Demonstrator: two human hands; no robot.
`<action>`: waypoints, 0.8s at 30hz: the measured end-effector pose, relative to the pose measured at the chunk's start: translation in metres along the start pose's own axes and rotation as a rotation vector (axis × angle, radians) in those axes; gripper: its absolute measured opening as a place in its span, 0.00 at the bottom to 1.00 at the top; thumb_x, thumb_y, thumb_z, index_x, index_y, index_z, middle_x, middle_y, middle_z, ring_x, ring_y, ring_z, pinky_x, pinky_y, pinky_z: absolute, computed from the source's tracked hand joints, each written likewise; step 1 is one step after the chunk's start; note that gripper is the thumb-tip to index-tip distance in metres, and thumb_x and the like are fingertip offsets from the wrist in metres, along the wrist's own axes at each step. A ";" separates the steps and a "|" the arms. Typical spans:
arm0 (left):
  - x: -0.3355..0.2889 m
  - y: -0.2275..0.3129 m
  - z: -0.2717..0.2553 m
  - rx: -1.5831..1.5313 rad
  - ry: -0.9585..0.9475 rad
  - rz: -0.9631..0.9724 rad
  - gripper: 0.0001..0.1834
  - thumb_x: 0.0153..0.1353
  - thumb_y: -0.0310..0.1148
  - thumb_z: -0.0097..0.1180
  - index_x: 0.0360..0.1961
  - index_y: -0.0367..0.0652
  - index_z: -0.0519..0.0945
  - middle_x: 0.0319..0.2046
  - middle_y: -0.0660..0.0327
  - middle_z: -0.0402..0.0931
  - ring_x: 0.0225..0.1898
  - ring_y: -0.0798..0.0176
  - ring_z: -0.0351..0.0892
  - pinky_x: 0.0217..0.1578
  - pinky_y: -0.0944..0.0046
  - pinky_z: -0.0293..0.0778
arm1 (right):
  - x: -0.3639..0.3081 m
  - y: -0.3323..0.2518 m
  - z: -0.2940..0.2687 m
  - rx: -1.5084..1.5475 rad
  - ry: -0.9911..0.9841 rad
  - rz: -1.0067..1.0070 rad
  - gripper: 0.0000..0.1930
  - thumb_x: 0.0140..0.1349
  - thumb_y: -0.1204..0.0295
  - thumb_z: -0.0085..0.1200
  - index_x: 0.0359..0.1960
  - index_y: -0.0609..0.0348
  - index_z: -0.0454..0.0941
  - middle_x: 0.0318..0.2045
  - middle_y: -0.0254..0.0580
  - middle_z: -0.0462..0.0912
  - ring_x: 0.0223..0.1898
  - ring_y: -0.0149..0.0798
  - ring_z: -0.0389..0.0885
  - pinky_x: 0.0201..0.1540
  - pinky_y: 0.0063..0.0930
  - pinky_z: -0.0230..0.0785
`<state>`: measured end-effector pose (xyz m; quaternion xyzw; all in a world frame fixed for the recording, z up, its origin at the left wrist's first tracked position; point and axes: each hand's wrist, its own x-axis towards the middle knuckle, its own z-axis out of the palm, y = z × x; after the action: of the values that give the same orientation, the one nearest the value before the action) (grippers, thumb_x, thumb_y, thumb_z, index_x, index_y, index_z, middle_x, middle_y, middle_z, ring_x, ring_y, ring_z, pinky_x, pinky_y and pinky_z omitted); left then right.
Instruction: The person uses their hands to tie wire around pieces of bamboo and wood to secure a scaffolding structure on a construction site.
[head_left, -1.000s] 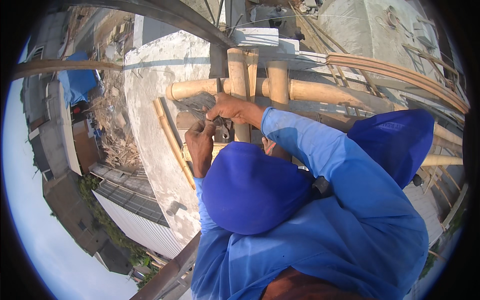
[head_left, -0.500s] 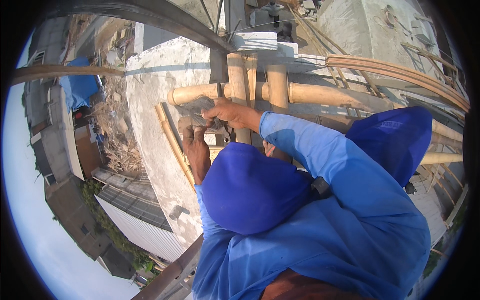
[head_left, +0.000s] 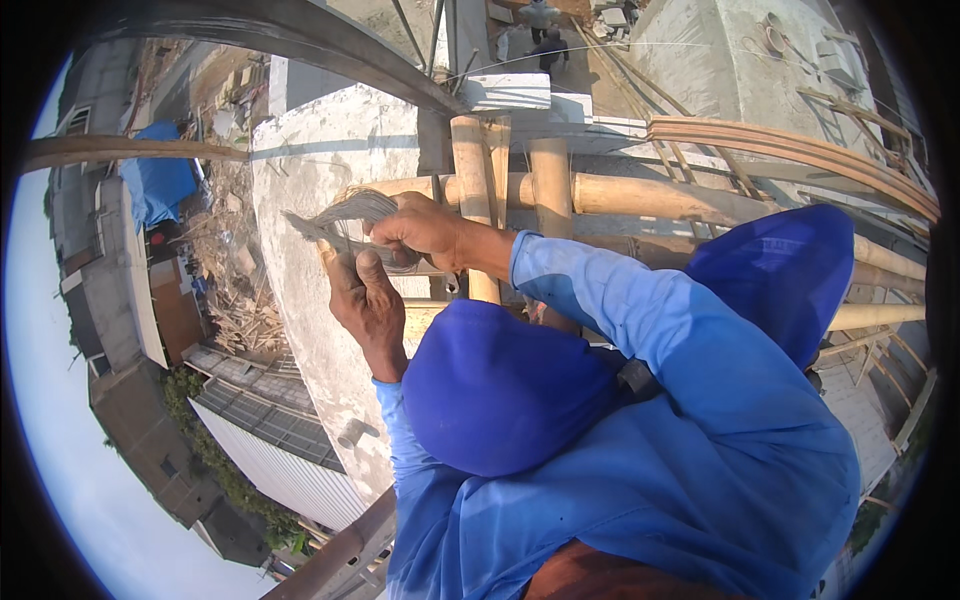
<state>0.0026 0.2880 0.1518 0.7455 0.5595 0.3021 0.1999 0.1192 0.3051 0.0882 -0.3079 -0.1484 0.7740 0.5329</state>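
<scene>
A looped bundle of thin grey wire [head_left: 345, 211] is in front of me, above the bamboo poles. My right hand [head_left: 425, 232] is closed round its right side, with the loop and loose strands sticking out to the left. Just below, my left hand [head_left: 365, 305] has its thumb pressed toward curled fingers at the lower strands of the bundle. Its fingertips are partly hidden, but it seems to pinch the wire. Behind the hands, an upright bamboo pole [head_left: 472, 165] crosses a horizontal bamboo pole [head_left: 660, 199].
My blue-covered knees [head_left: 510, 390] fill the middle. A rough concrete wall top [head_left: 340, 130] runs along the left, with a long drop beyond it to rubble [head_left: 250, 310] and roofs. A dark beam [head_left: 330, 35] crosses above. Bent brown strips [head_left: 790, 145] lie at right.
Both hands have moved a little left, and the wire bundle has come up into clearer sight, lifted off the bamboo joint. The left hand has turned, showing more of its thumb.
</scene>
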 end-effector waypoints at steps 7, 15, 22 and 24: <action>0.031 0.025 0.011 0.278 -0.066 0.137 0.16 0.66 0.37 0.47 0.24 0.37 0.69 0.14 0.49 0.66 0.15 0.49 0.67 0.18 0.56 0.63 | 0.037 0.011 -0.012 -0.399 -0.053 -0.421 0.06 0.52 0.76 0.51 0.19 0.62 0.75 0.19 0.32 0.74 0.21 0.27 0.70 0.23 0.28 0.61; 0.017 0.118 -0.038 0.062 -0.286 0.148 0.13 0.63 0.32 0.51 0.23 0.36 0.71 0.15 0.52 0.64 0.14 0.59 0.62 0.18 0.61 0.60 | 0.062 0.028 0.019 -0.044 0.193 -0.154 0.08 0.47 0.76 0.53 0.14 0.66 0.72 0.13 0.38 0.71 0.16 0.29 0.66 0.19 0.33 0.56; 0.027 0.135 -0.190 -0.002 0.638 0.072 0.15 0.59 0.33 0.54 0.20 0.34 0.72 0.15 0.67 0.61 0.18 0.76 0.54 0.20 0.75 0.50 | 0.081 0.049 0.009 -0.167 0.215 -0.013 0.08 0.47 0.73 0.53 0.14 0.61 0.72 0.11 0.38 0.70 0.13 0.30 0.66 0.19 0.29 0.55; 0.043 0.160 -0.193 -0.235 1.223 0.167 0.11 0.58 0.29 0.55 0.27 0.28 0.77 0.16 0.65 0.62 0.20 0.71 0.61 0.25 0.72 0.61 | 0.084 0.054 0.000 -0.091 0.247 -0.015 0.09 0.46 0.73 0.54 0.12 0.63 0.71 0.11 0.41 0.71 0.13 0.31 0.67 0.17 0.31 0.55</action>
<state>-0.0051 0.2749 0.4052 0.4518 0.4755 0.7482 -0.1000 0.0595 0.3609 0.0315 -0.4238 -0.1189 0.7186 0.5383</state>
